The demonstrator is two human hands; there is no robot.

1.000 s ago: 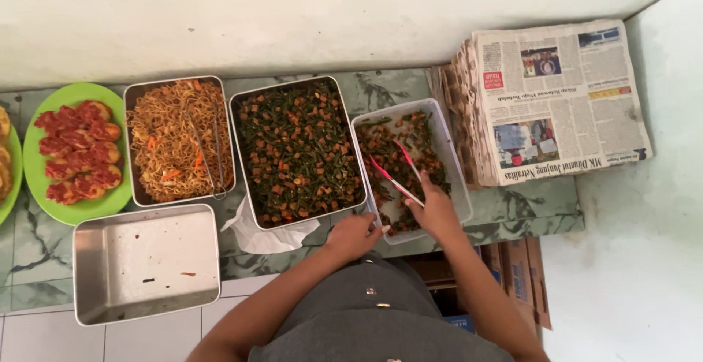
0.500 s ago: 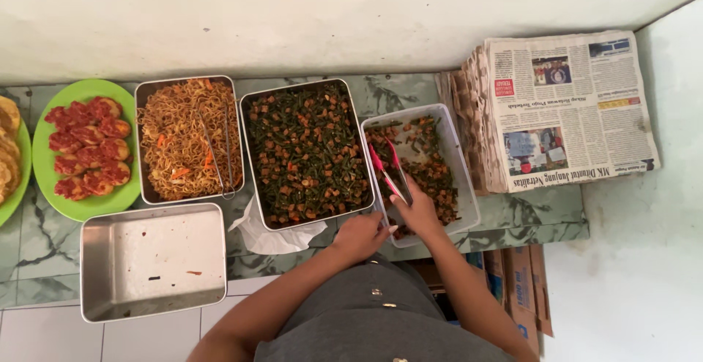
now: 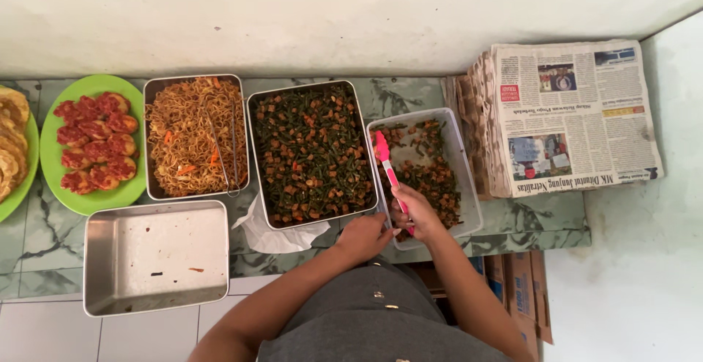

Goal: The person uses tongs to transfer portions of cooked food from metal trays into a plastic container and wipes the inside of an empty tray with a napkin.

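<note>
gripping pink plastic tongs (image 3: 388, 168) in the closed right hand (image 3: 416, 212), tips lying in the clear rectangular plastic tub (image 3: 469, 186) of chopped greens and brown cubes. resting left hand (image 3: 364, 236), fingers curled on nothing, at the tub's near corner, beside the square steel tray of greens (image 3: 311, 153). left of the tub: crumpled white tissue (image 3: 274, 234), noodle tray (image 3: 194, 135). right of it: stacked newspapers (image 3: 571, 117). likely slip: loose bits dropping onto the counter if the tongs tilt.
</note>
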